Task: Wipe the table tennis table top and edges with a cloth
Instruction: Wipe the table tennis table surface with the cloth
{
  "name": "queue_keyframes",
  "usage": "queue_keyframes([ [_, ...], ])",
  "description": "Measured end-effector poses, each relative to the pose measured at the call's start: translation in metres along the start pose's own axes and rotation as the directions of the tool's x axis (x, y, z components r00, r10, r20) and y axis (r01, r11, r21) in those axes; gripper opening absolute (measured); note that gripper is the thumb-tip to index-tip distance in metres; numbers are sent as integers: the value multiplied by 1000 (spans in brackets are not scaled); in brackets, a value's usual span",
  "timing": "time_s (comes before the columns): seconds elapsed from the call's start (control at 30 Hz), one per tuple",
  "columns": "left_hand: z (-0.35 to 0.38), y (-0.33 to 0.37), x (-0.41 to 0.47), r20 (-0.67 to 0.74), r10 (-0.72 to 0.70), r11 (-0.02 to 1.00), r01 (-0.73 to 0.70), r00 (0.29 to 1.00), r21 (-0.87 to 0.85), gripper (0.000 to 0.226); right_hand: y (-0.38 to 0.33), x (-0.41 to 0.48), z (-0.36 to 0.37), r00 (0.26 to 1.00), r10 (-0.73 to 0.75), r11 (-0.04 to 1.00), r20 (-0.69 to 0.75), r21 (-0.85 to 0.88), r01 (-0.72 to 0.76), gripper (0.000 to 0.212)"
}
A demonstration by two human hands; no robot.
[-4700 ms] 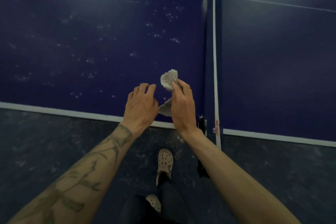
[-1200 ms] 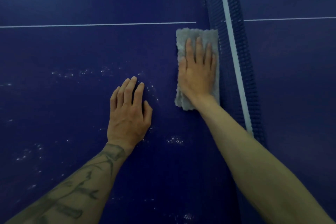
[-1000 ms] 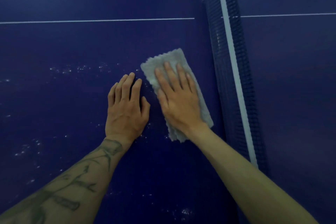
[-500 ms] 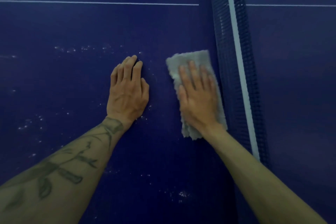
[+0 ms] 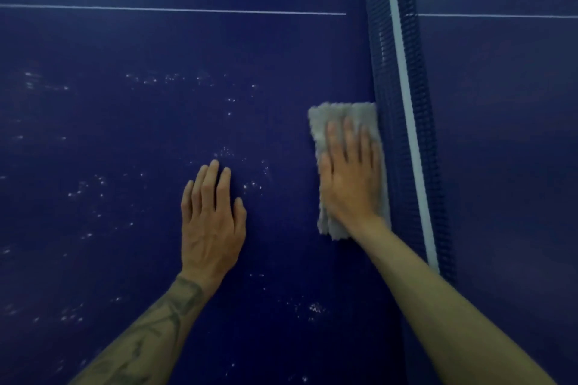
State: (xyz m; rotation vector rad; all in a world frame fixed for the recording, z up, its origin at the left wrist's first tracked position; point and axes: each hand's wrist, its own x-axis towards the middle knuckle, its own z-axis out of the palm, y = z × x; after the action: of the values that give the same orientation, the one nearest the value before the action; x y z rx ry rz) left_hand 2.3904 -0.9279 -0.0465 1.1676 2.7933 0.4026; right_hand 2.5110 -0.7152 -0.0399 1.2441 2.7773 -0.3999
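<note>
The dark blue table tennis table top point(image 5: 125, 134) fills the view. A folded grey cloth point(image 5: 337, 116) lies flat on it, right beside the net point(image 5: 397, 103). My right hand point(image 5: 350, 178) presses on the cloth with straight fingers, palm down, covering its middle. My left hand point(image 5: 212, 222) rests flat on the bare table to the left of the cloth, fingers straight and together. White specks and droplets point(image 5: 244, 178) dot the surface around and left of my left hand.
The net with its white top band point(image 5: 403, 87) runs from top to bottom just right of the cloth. A thin white centre line point(image 5: 172, 10) crosses the table at the far side. The other table half point(image 5: 506, 150) lies beyond the net.
My right hand has slid the cloth away from me and to the right, up against the net. My left hand has stayed flat on the table.
</note>
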Motion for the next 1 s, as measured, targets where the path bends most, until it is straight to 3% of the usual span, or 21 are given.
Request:
queue_keyframes([
  [0.07,5,-4,-1,9,10,1000,-10,1000,6,55,-7,33,-3,988,144,990,-62,9,-144,61],
  [0.13,9,-6,0,-3,15,1000,-15,1000,9,54,-34,52,2,985,141,990,-97,29,-139,62],
  [0.23,9,-6,-2,-13,14,1000,-14,1000,5,54,-69,26,19,993,-97,995,-68,25,99,62],
  [0.3,7,-6,-1,-14,17,1000,-17,1000,9,54,-63,-11,24,957,-290,957,-17,-16,289,60],
  [0.33,7,-5,0,-11,12,1000,-12,1000,8,54,-49,-22,24,949,-314,949,4,-20,314,59],
  [0.4,6,-4,0,-3,3,1000,-3,1000,4,55,-17,-22,16,979,-202,979,13,-26,203,60],
  [0.47,5,-3,0,-5,-3,1000,3,1000,3,54,1,2,6,1000,15,999,-22,-29,-16,61],
  [0.57,5,-4,0,-3,1,1000,-1,1000,-4,54,-20,34,5,977,190,982,-96,30,-187,61],
  [0.63,6,-5,1,-9,9,1000,-9,1000,4,54,-51,23,16,991,93,995,-101,29,-91,63],
  [0.7,6,-5,0,-17,19,1000,-19,1000,5,54,-70,-16,29,990,-123,992,-63,15,124,61],
  [0.77,7,-6,0,-33,22,1000,-21,999,13,54,-60,-57,35,962,-272,962,-16,0,272,59],
  [0.8,8,-6,0,-34,24,1000,-23,999,14,54,-45,-69,33,960,-279,960,6,-3,279,58],
  [0.9,9,-6,0,-33,23,1000,-23,999,16,54,-1,-58,20,996,-87,996,1,-32,87,61],
  [1.0,10,-7,0,-30,21,1000,-20,999,18,53,-6,-25,15,982,171,985,-81,11,-171,61],
])
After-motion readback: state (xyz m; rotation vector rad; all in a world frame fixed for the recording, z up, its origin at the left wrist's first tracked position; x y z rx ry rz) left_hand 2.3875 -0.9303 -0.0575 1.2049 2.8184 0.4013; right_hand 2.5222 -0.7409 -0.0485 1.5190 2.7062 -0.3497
